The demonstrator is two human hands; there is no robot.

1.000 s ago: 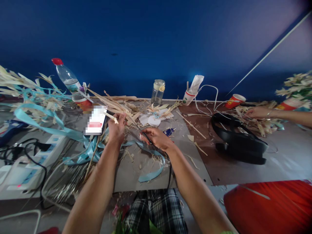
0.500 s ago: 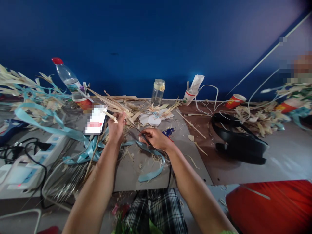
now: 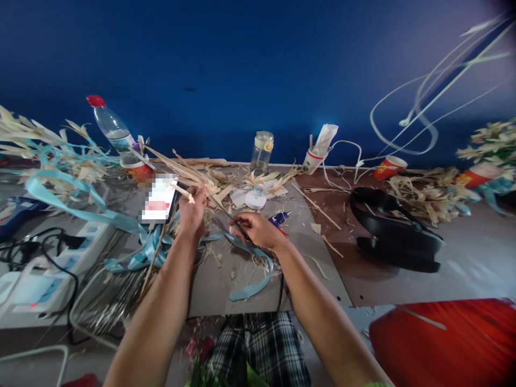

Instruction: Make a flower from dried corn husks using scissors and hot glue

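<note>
My left hand is closed around a dried straw strip, holding it up over the grey table. My right hand is closed on a thin dark tool whose tip points toward the left hand and the straw. Both hands sit close together above a light blue ribbon that curls across the table. A heap of dried straw leaves lies just behind the hands.
A phone lies left of my left hand. A plastic bottle, glass jar, paper cups and a blue glue tube stand behind. White power strips are left, a black strap right, a white cord swings at upper right.
A co-worker's hand on the straw at the far right has left the view, and a white cord now whips through the air there. My right hand has crept slightly toward the left.
</note>
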